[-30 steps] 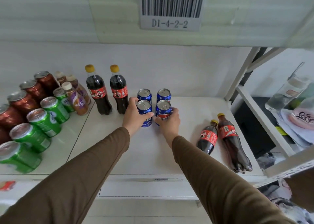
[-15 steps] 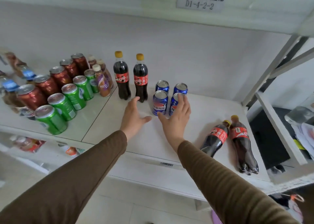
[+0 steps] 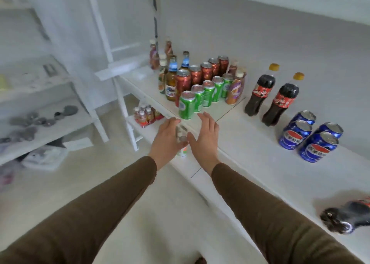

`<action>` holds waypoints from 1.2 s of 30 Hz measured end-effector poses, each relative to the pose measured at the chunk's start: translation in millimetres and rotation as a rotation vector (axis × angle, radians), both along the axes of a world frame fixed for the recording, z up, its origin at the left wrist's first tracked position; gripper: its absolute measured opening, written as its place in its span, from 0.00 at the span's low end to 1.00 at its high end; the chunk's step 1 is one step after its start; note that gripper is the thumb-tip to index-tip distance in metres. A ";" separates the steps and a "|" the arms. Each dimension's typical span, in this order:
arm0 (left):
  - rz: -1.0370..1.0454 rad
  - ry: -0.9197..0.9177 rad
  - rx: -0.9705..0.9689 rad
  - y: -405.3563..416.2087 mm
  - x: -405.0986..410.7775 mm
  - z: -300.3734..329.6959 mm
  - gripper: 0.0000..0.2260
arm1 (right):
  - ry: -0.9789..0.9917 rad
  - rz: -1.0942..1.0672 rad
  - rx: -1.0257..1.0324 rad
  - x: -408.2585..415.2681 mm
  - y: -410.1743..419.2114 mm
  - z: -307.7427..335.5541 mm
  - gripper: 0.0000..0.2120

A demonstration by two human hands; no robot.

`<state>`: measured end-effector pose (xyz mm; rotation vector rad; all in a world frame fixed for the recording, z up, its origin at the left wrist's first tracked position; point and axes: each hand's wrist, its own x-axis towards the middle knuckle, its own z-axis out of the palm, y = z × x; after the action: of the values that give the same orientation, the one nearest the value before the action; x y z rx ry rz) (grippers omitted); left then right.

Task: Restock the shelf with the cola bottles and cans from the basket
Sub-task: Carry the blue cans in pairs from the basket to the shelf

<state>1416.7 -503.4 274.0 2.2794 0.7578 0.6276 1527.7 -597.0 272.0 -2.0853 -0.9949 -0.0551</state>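
Both hands (image 3: 188, 138) empty, off blue cans (image 3: 309, 135).

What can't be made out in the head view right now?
- Basket: out of frame.
- Lying cola bottles: cut by the right edge, count unclear.
- Small item between the left hand and right hand: blurred, mostly hidden.
- Lower-shelf bottles: too small and blurred to identify.

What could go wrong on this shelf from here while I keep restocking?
The lying cola bottle sits near the shelf's front edge and could roll off. The front green can stands close to the edge, just beyond your open right hand and left hand; a careless swing might topple it.
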 end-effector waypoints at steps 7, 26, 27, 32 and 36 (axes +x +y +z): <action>0.349 0.109 -0.037 64.2 -226.7 -17.7 0.34 | 0.049 0.302 -0.066 -185.7 92.0 -15.3 0.32; 0.977 0.277 -0.066 237.5 -635.9 -45.1 0.35 | 0.019 0.938 -0.253 -544.1 362.7 -59.9 0.33; 1.001 0.295 -0.069 247.1 -649.7 -46.6 0.36 | 0.015 0.967 -0.266 -559.2 376.4 -61.0 0.33; 1.093 0.374 -0.074 285.1 -730.1 -50.8 0.38 | -0.061 1.087 -0.297 -646.7 439.9 -58.1 0.30; 1.160 0.395 -0.062 310.8 -804.9 -51.4 0.38 | -0.080 1.188 -0.289 -726.5 477.7 -55.2 0.30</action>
<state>611.8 -192.6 222.7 1.7316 2.2860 0.5957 801.3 -119.4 216.8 -1.4129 -2.2202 0.6357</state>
